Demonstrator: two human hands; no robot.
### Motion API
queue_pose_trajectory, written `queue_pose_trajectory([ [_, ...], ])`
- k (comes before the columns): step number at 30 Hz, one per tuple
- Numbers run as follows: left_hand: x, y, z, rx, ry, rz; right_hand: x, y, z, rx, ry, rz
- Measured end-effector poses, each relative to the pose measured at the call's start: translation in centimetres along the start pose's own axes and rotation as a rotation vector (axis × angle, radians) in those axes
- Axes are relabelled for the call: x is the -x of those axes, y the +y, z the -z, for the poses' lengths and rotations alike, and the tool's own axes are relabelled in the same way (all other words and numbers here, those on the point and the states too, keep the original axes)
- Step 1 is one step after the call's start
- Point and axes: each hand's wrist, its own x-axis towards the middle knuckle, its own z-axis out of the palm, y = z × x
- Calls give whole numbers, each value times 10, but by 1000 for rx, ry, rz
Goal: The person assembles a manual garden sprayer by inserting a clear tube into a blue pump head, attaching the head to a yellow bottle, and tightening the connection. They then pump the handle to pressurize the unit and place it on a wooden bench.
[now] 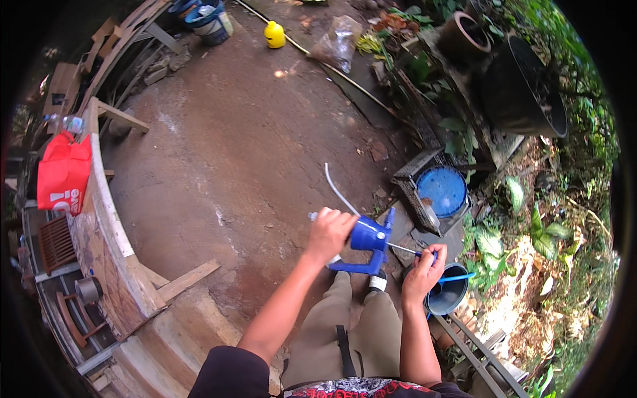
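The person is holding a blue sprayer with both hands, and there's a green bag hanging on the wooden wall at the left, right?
Not quite: the bag is red, not green. The head view shows it hanging on the curved wooden wall at the left. The rest holds: the left hand grips the blue sprayer and the right hand holds its thin rod.

Blue plastic sprayer head (369, 242): round cap-like body with a lever handle below, held up in the air above the knees. Tilted, with the body toward the right. White tube (337, 190) curving up and to the left from the top of the body, free end in the air. Thin metal rod (405, 249) running out of the body to the right, roughly level, with a blue tip at its far end. Surfaces look dry; finer detail too small to tell.
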Motion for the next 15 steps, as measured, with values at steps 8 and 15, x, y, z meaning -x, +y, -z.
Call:
queue_pose_trajectory([
  [8,-9,-52,107,-29,92,99,-7,-89,-88,-11,-253,162],
  [15,-56,-85,137,-170,56,192,-20,-89,-184,46,-397,34],
])
